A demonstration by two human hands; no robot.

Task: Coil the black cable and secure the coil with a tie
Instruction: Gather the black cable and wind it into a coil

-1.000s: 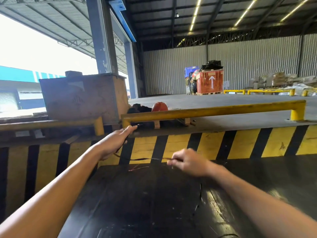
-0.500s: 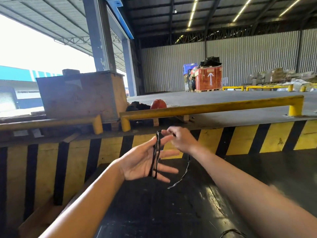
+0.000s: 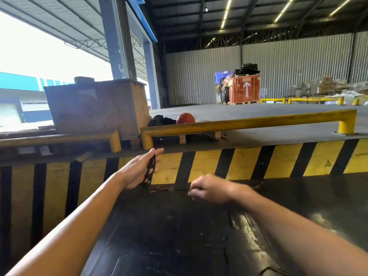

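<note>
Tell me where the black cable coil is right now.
The black cable coil is looped over the left hand, left of centre in the head view, in front of the yellow-and-black striped wall.

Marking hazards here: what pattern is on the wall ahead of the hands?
Yellow and black diagonal stripes on the wall, clearest in the head view.

Left hand (image 3: 137, 169) raised, fingers extended; right hand (image 3: 209, 189) pinching.
</note>
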